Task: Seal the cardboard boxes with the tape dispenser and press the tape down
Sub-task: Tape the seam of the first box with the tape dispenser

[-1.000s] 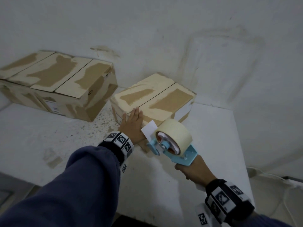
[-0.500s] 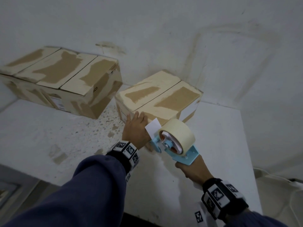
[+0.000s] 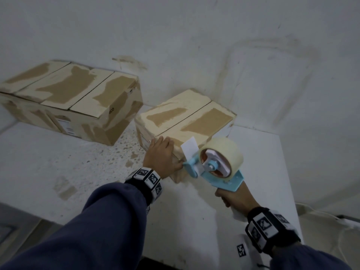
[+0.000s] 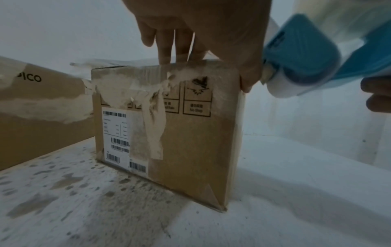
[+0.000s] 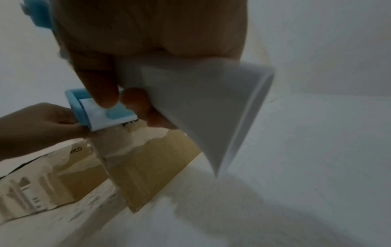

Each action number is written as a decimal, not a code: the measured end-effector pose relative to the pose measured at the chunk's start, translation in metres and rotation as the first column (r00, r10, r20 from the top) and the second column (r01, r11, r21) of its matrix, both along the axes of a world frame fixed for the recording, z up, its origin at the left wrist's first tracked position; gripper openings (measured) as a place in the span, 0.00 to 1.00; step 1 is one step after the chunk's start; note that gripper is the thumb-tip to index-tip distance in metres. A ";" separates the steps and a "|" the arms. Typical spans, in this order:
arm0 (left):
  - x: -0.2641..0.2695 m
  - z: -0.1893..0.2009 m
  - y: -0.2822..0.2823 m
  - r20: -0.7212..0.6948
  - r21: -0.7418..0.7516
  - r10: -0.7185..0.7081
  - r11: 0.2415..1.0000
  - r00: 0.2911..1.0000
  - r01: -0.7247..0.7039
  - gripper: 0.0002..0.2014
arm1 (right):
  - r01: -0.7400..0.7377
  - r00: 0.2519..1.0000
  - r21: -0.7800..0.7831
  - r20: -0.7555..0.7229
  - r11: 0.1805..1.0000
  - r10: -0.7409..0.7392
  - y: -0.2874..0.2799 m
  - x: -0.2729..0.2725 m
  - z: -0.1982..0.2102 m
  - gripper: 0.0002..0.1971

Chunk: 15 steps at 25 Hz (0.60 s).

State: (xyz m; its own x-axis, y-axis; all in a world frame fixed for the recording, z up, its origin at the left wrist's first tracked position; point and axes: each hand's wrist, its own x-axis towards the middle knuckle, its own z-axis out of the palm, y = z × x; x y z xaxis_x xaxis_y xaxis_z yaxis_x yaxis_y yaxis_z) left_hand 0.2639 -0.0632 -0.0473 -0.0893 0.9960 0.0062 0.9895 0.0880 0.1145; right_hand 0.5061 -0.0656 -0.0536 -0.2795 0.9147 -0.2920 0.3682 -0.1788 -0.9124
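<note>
A small cardboard box (image 3: 187, 121) with tape-worn flaps stands on the white table (image 3: 58, 162), its top seam running away from me. My left hand (image 3: 160, 152) rests on the box's near corner, fingers (image 4: 180, 43) straight over the top edge and thumb down the side. My right hand (image 3: 233, 197) grips the handle of the blue tape dispenser (image 3: 214, 170), which carries a cream tape roll (image 3: 224, 151). The dispenser's nose (image 5: 95, 110) sits at the near corner, against my left thumb. In the left wrist view the box's labelled side (image 4: 169, 125) faces me.
A larger cardboard box (image 3: 68, 100) lies to the left against the white wall, a narrow gap from the small one. The table's right edge (image 3: 288, 191) runs close beside my right wrist. A white cable (image 3: 331, 219) lies on the floor beyond it.
My left hand has drawn back from lying over the box top to its near corner. The dispenser's nose has come in against that corner and my thumb.
</note>
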 end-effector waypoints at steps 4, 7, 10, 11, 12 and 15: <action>-0.011 0.002 0.004 0.050 0.000 -0.076 0.997 0.996 0.076 0.50 | 0.071 0.992 0.038 -0.108 0.997 -0.067 0.010 -0.015 0.012 0.15; -0.032 0.013 0.000 0.036 -0.056 -0.101 0.993 0.994 0.103 0.43 | 0.099 0.987 0.059 -0.136 0.993 -0.090 0.015 -0.033 0.019 0.13; -0.069 0.023 0.002 0.045 -0.115 -0.155 0.981 0.987 0.160 0.42 | 0.119 0.980 0.083 -0.167 0.989 -0.104 0.020 -0.050 0.026 0.14; -0.082 0.026 0.003 0.062 -0.119 -0.157 0.979 0.986 0.163 0.41 | 0.128 0.978 0.092 -0.178 0.988 -0.110 0.021 -0.055 0.030 0.14; -0.095 0.031 0.007 0.059 -0.140 -0.155 0.977 0.986 0.162 0.41 | 0.141 0.975 0.102 -0.185 0.985 -0.120 0.024 -0.059 0.034 0.13; -0.121 0.041 0.017 -0.070 -0.281 -0.223 0.940 0.972 0.195 0.44 | 0.204 0.964 0.124 -0.200 0.971 -0.177 0.034 -0.068 0.045 0.12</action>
State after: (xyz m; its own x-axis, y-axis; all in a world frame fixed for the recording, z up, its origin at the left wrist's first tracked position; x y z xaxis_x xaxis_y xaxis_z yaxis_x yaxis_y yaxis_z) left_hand 0.1431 -0.0460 -0.0060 0.1084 0.9574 -0.2676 0.9940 -0.1082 0.0155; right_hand 0.4379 -0.0313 -0.0085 -0.1329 0.9845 -0.1143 0.1607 -0.0924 -0.9827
